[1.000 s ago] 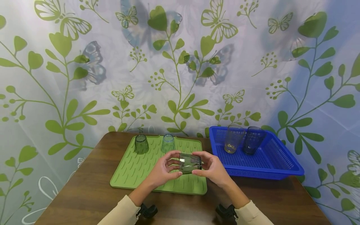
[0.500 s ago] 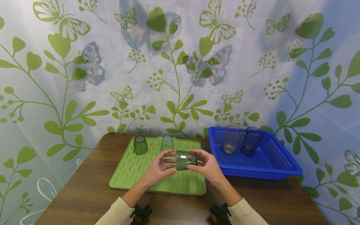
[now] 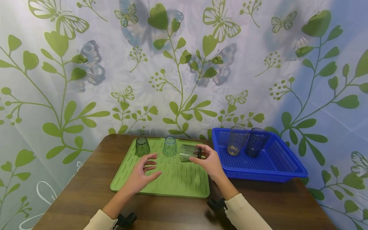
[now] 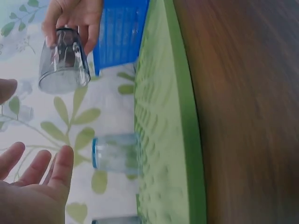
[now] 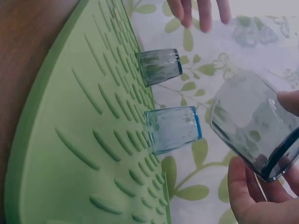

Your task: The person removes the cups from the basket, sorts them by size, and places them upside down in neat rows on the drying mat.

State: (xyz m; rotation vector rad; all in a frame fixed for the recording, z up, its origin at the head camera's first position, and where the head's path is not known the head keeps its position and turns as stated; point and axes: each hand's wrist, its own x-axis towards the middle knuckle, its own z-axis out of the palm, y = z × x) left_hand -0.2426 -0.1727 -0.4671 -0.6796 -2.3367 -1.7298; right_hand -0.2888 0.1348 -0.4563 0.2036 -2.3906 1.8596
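My right hand [image 3: 211,162] grips a grey-tinted drinking glass [image 3: 187,153] by its thick base end, thumb on the near side. The glass lies sideways in the air over the green drying mat [image 3: 172,187], its mouth toward the left. Apart from it, my left hand [image 3: 141,176] hovers over the mat's left part, fingers loosely spread, holding nothing. At the back of the mat a dark grey glass [image 3: 142,147] and a light blue glass [image 3: 170,147] stand upside down. In the right wrist view the held glass [image 5: 250,119] looks transparent.
Right of the mat sits a blue plastic basket [image 3: 264,175]. Inside lean a tall clear glass [image 3: 237,140] and a tall dark glass [image 3: 256,143]. The brown wooden table [image 3: 83,195] ends in front of a leaf-patterned curtain [image 3: 184,64].
My left hand has come off the glass and drawn back left. The glass, held by the right hand alone, has moved farther back and slightly up in view.
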